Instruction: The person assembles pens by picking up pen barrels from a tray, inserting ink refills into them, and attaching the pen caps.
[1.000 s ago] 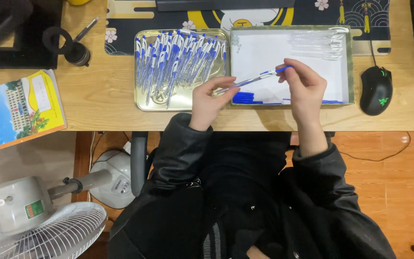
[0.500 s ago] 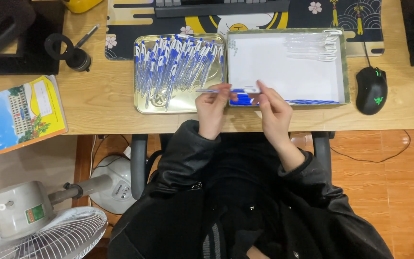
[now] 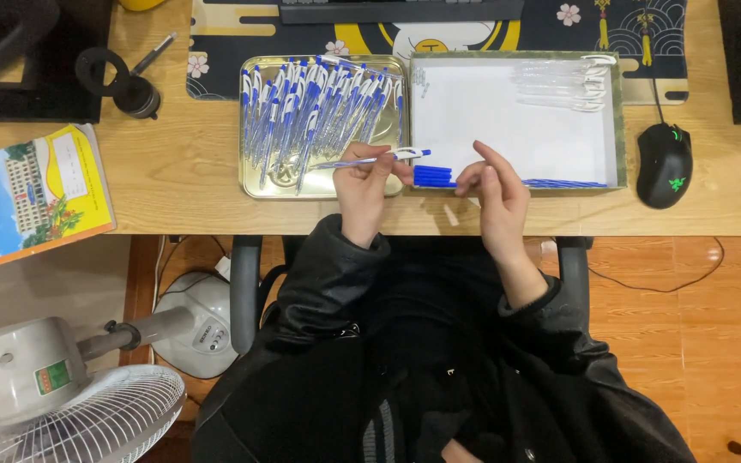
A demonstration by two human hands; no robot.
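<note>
My left hand (image 3: 364, 184) grips a blue and clear ballpoint pen (image 3: 370, 159), held level over the near right corner of the gold metal tray (image 3: 261, 184), which is filled with several such pens. My right hand (image 3: 492, 193) is beside it with fingers apart and holds nothing; its fingertips hover next to a small bunch of blue pen caps (image 3: 432, 177) lying in the white shallow box (image 3: 516, 120). Clear pen barrels (image 3: 559, 81) lie at the box's far right, and thin blue refills (image 3: 563, 183) along its near edge.
A black computer mouse (image 3: 665, 165) sits right of the box. A picture book (image 3: 27, 193) lies at the desk's left edge, a black round holder with a pen (image 3: 126, 81) behind it. A keyboard (image 3: 400, 10) is at the back. A white fan (image 3: 62, 403) stands on the floor, lower left.
Both hands dropped toward the near edge of the desk. My right hand let go of the pen's end and opened; my left hand kept the pen and swung it over the tray's corner.
</note>
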